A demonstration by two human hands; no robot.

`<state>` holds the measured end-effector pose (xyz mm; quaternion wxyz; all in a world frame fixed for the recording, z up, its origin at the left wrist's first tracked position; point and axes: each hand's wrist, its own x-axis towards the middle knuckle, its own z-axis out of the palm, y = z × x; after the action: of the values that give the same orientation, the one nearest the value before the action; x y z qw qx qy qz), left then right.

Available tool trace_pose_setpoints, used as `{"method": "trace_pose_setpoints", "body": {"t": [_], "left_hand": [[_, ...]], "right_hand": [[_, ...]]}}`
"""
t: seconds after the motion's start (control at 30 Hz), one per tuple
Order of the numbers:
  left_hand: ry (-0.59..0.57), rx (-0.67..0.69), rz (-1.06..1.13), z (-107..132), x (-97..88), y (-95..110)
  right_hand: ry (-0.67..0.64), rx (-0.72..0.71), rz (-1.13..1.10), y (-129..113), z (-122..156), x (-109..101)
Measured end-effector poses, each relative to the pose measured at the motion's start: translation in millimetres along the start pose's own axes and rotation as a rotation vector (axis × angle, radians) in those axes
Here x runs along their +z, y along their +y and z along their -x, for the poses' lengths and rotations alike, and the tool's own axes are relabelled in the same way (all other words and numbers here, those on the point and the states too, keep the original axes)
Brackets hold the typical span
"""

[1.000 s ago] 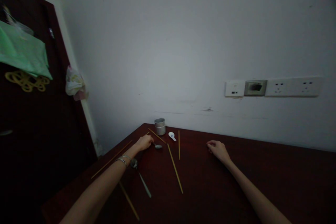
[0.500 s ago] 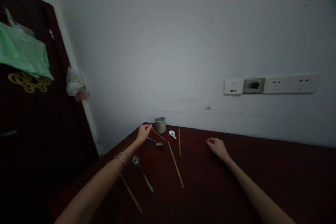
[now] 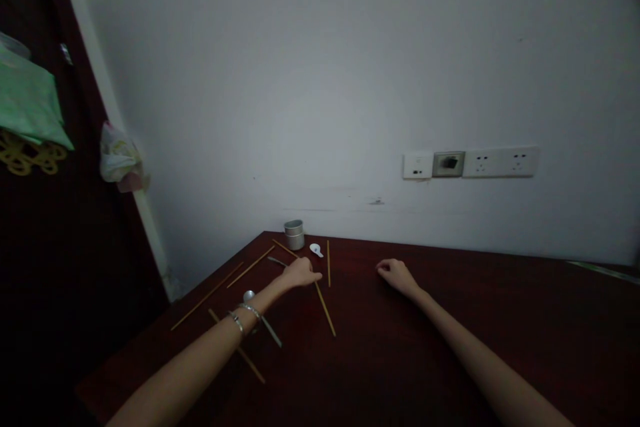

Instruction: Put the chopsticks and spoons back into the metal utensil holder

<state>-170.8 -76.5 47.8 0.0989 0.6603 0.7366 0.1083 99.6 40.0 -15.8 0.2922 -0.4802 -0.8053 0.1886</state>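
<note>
My left hand [image 3: 299, 272], with bracelets at the wrist, is closed over the upper end of a wooden chopstick [image 3: 326, 310] lying on the table. Its palm side is hidden. Under this hand a metal spoon [image 3: 277, 261] shows only its handle. Another metal spoon [image 3: 271, 332] lies partly behind my left wrist. Beyond the hand are a white soup spoon [image 3: 316, 250], a metal cup [image 3: 295, 235] and an upright-lying chopstick [image 3: 329, 263]. My right hand [image 3: 397, 275] rests on the table at the right, fingers curled, nothing visible in them.
More chopsticks lie on the left of the dark red table [image 3: 380, 353]: one [image 3: 251, 267] near the cup, one [image 3: 207, 295] along the left edge, one [image 3: 250, 365] under my forearm. A wall with sockets [image 3: 500, 162] stands behind. A hanging bag [image 3: 119, 157] is at the left.
My left hand has moved right and nearer, from beside the cup to the long middle chopstick. The chopstick by the cup is now uncovered. The view has turned slightly right; my right hand stays resting.
</note>
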Motion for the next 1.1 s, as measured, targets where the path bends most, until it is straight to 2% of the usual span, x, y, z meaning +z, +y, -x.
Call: {"method": "trace_pose_setpoints", "body": {"t": [0.07,0.1,0.2,0.3,0.6,0.7,0.77,0.83,0.9,0.97,1.1], "left_hand": [[-0.111,-0.011,-0.029,6.7,6.6,3.6],[-0.129,-0.019,-0.038,9.6,9.7,5.0],[-0.119,-0.066,-0.056,15.5,15.6,6.8],[-0.113,-0.106,-0.106,17.0,15.0,4.0],[-0.147,-0.025,-0.141,29.3,6.6,-4.6],[-0.107,-0.057,-0.126,34.0,4.4,-2.0],[0.006,-0.08,-0.123,36.1,1.5,1.9],[0.159,-0.083,-0.111,37.9,-1.0,9.7],[0.261,-0.049,-0.084,39.9,-0.8,22.4],[0.29,0.03,-0.062,42.1,3.9,39.6],[0.246,0.216,-0.049,45.5,27.7,79.0]], "right_hand": [[-0.005,-0.018,-0.029,1.6,8.8,-1.9],[0.012,-0.015,-0.046,1.9,13.6,-2.1],[0.09,-0.012,-0.062,0.8,26.5,-0.6],[0.116,-0.045,-0.019,-2.0,33.5,0.8],[0.137,-0.042,0.0,-1.1,36.1,1.5],[0.137,-0.034,-0.003,-0.5,37.4,2.3],[0.135,-0.014,-0.01,-0.7,37.9,1.8],[0.122,0.019,-0.023,-0.9,37.9,0.0],[0.093,0.045,-0.043,-1.4,38.0,-2.8],[0.056,0.054,-0.068,-2.8,39.6,-6.0],[0.02,0.039,-0.032,-11.4,54.1,-10.5]]}}
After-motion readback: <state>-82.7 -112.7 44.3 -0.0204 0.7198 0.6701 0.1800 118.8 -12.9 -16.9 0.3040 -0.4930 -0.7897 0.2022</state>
